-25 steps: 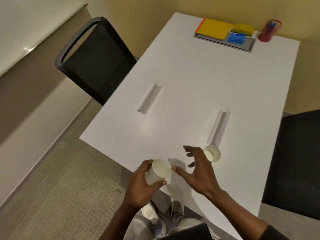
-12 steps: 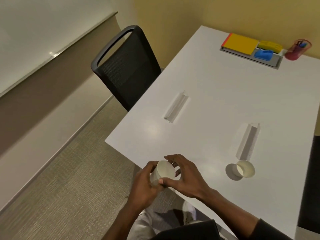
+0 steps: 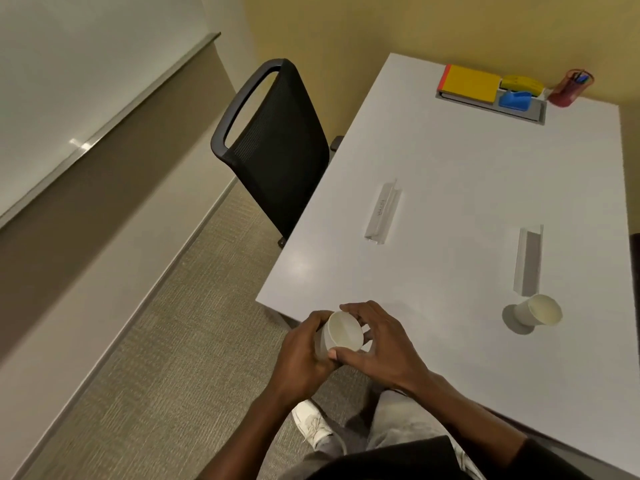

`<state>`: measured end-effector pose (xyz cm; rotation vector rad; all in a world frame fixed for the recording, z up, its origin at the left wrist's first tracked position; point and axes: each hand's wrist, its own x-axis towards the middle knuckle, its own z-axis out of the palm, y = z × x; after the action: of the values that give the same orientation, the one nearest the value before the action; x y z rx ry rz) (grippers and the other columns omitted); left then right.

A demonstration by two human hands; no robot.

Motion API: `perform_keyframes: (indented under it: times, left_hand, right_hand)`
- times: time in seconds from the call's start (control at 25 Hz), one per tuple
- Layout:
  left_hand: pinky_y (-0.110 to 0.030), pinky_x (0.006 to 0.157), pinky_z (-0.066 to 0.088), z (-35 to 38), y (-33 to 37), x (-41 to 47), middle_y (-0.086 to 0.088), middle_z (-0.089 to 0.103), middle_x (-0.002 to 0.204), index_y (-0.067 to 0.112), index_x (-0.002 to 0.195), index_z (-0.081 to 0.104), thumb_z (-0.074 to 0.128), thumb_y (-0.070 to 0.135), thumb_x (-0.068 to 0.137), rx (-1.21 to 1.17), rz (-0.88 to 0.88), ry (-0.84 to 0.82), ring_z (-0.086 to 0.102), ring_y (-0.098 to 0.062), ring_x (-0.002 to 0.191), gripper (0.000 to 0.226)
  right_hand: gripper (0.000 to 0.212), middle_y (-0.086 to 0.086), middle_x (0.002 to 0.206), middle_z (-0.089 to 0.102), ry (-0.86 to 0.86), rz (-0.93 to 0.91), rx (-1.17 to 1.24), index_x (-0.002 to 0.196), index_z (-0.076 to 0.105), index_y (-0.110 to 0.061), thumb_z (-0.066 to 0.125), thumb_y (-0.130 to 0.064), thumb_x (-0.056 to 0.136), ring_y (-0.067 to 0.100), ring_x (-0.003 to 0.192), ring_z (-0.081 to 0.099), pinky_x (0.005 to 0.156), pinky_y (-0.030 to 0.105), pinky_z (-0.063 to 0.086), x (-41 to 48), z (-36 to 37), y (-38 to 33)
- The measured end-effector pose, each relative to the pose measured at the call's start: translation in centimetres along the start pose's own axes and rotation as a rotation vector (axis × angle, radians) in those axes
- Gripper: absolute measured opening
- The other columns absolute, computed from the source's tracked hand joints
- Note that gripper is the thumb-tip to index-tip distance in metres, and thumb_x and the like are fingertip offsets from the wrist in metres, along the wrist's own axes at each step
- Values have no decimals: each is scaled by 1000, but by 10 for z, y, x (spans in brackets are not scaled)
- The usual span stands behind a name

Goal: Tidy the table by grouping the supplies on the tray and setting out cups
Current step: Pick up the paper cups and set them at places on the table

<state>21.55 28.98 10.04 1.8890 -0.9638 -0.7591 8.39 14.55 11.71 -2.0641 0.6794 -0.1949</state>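
Both hands hold a white paper cup (image 3: 344, 332) at the near left corner of the white table (image 3: 467, 188). My left hand (image 3: 303, 355) wraps its side. My right hand (image 3: 377, 348) grips its rim from the right. A second paper cup (image 3: 538, 310) stands upright on the table to the right, apart from my hands. At the far end lies a grey tray (image 3: 533, 114) with a yellow notebook (image 3: 469, 83), a yellow item (image 3: 523, 84) and a blue item (image 3: 515, 100). A red pen holder (image 3: 569, 88) stands beside the tray.
Two clear name-card stands (image 3: 382, 214) (image 3: 528, 259) lie mid-table. A black mesh chair (image 3: 273, 143) stands at the table's left side. Another dark chair (image 3: 635, 271) shows at the right edge. My legs and a white shoe (image 3: 311, 426) are below the table edge.
My right hand left the cup standing on the table and came across to the cup in my left hand. The view swung left, so the table sits further right.
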Motion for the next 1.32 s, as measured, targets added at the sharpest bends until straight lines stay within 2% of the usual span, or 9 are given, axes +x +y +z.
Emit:
perform_keyframes:
  times: [0.28, 0.4, 0.44, 0.52, 0.6, 0.72, 0.8, 0.96, 1.32]
  left_hand:
    - [-41, 88, 62, -25, -23, 31, 14, 73, 123, 28, 133, 59, 89, 31, 79, -53, 39, -47, 72, -11, 112, 62]
    - [-45, 100, 57, -27, -34, 57, 13, 65, 139, 30, 143, 51, 88, 44, 73, 68, -3, -105, 63, -10, 127, 80]
    - [-48, 112, 50, -26, -42, 70, 6, 55, 153, 27, 151, 43, 87, 49, 73, 198, -27, -138, 52, -17, 143, 92]
    - [-52, 133, 22, -24, -61, 97, -9, 16, 177, 15, 165, 19, 83, 58, 79, 489, -132, -221, 10, -28, 165, 115]
    - [-52, 134, 3, -28, -77, 114, -18, -16, 176, 7, 168, -1, 76, 68, 82, 647, -220, -269, -18, -33, 164, 131]
    - [-54, 134, -4, -25, -105, 139, -24, -36, 168, 4, 164, -20, 72, 78, 77, 682, -328, -301, -31, -38, 159, 147]
    - [-55, 134, -3, -19, -119, 145, -22, -42, 166, 4, 162, -25, 76, 77, 74, 670, -393, -336, -34, -38, 157, 153]
    - [-55, 133, -8, -10, -132, 138, -19, -53, 159, 4, 159, -32, 79, 78, 69, 681, -359, -317, -43, -37, 153, 160]
    - [-51, 131, -10, -11, -143, 135, -16, -44, 166, 5, 163, -25, 79, 79, 66, 630, -315, -272, -38, -33, 157, 160]
  right_hand:
    - [77, -21, 124, 58, 37, 63, -71, 137, 56, -32, 80, -62, 70, 1, 110, 60, 86, 32, 58, 32, 16, -15]
    - [78, -17, 124, 58, 86, 62, -123, 136, 55, -32, 81, -63, 70, 4, 110, 59, 88, 34, 58, 55, 10, -5]
    - [79, -16, 125, 57, 112, 86, -145, 137, 54, -32, 81, -64, 70, 7, 111, 60, 90, 34, 57, 66, 7, 3]
    - [83, -10, 128, 56, 169, 134, -198, 139, 52, -29, 82, -64, 71, 13, 115, 59, 92, 35, 56, 86, -1, 20]
    - [86, -4, 131, 55, 208, 146, -270, 142, 50, -24, 82, -63, 72, 18, 117, 58, 89, 39, 58, 97, -6, 34]
    - [88, 2, 132, 54, 223, 201, -339, 143, 49, -19, 85, -58, 73, 22, 118, 56, 82, 41, 60, 121, -13, 63]
    - [87, 5, 131, 55, 228, 239, -358, 142, 50, -16, 87, -53, 73, 25, 118, 57, 80, 42, 60, 135, -16, 79]
    - [87, 6, 129, 55, 244, 285, -361, 142, 49, -15, 89, -48, 72, 27, 119, 55, 80, 45, 59, 157, -22, 91]
    - [84, 2, 128, 52, 260, 431, -349, 140, 48, -19, 90, -43, 71, 24, 121, 52, 84, 44, 56, 182, -10, 96]
